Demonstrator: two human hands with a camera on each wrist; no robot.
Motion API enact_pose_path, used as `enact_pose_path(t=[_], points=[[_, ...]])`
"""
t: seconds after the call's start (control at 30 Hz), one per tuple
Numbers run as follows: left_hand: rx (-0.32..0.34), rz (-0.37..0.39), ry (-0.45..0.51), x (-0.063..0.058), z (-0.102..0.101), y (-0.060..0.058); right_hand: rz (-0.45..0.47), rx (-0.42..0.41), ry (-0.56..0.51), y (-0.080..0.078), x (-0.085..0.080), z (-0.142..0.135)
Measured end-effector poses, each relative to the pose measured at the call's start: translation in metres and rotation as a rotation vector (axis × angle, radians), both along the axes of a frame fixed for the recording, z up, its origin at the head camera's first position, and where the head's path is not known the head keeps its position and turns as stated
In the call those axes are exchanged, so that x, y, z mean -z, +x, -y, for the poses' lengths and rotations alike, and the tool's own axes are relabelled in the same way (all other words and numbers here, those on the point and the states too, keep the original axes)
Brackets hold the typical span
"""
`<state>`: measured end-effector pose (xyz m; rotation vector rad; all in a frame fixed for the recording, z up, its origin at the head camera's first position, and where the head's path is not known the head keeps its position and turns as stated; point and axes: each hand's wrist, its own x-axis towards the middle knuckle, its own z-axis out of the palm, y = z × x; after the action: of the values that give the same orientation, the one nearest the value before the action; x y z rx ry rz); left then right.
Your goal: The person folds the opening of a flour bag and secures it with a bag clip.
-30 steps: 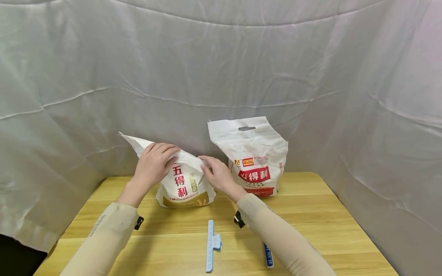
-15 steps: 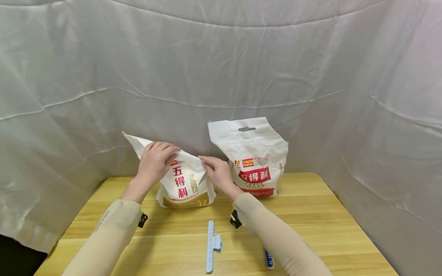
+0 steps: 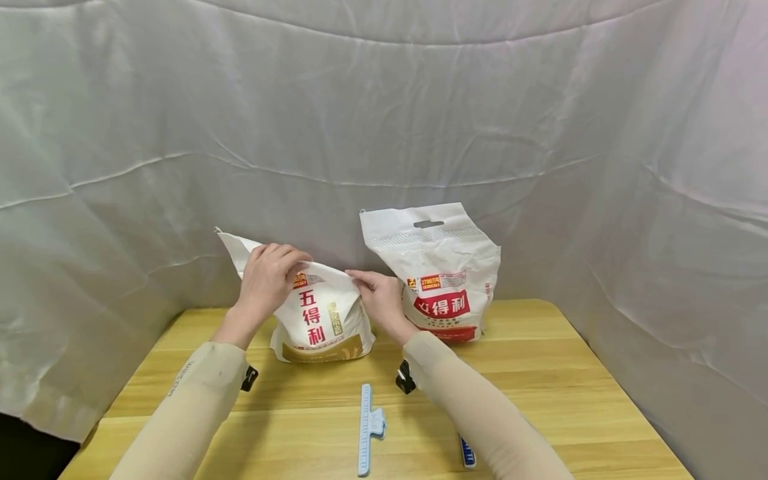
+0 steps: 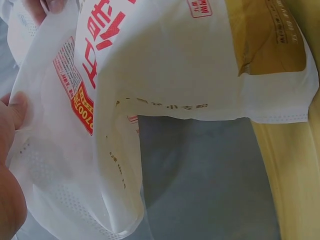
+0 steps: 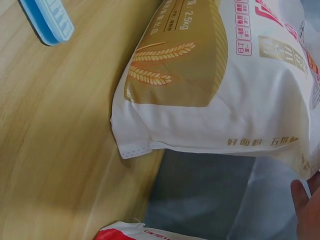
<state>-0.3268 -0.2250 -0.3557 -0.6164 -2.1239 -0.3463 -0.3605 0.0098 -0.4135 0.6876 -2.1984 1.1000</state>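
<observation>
White flour bag (image 3: 318, 313): position and grip?

Far on the counter (image 3: 522, 387), left of the second bag (image 3: 444, 267). Left hand (image 3: 267, 279) and right hand (image 3: 384, 299): fingers clamped on the upper edge (image 3: 330, 271).

Method?

Hold the edge taut, level the raised left corner (image 3: 235, 248), press slack flat.

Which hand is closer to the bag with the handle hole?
The right hand is. It's by the left side of the handle-hole flour bag; the left hand is farther left, holding the gold-bottomed flour bag.
</observation>
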Motion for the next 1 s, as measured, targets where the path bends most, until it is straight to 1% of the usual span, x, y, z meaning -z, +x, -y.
enact_pose_path(t=[0.2,0.43,0.6,0.83,0.9,1.0], points=[[-0.009,0.028,0.000,-0.005,0.001,-0.001,0.044,0.028,-0.016,-0.003,-0.004,-0.001],[-0.039,0.083,-0.009,-0.010,0.004,-0.002,0.105,0.020,0.000,-0.005,-0.007,-0.002],[-0.043,0.103,0.005,-0.012,0.004,-0.003,0.138,0.023,-0.004,-0.007,-0.008,-0.001],[-0.023,0.092,0.029,-0.012,0.002,-0.002,0.157,0.024,-0.030,-0.002,-0.010,-0.001],[-0.016,0.092,0.034,-0.012,0.002,-0.001,0.155,0.014,-0.039,0.001,-0.010,-0.001],[-0.005,0.094,0.043,-0.011,0.002,-0.001,0.127,-0.006,-0.055,0.005,-0.009,-0.003]])
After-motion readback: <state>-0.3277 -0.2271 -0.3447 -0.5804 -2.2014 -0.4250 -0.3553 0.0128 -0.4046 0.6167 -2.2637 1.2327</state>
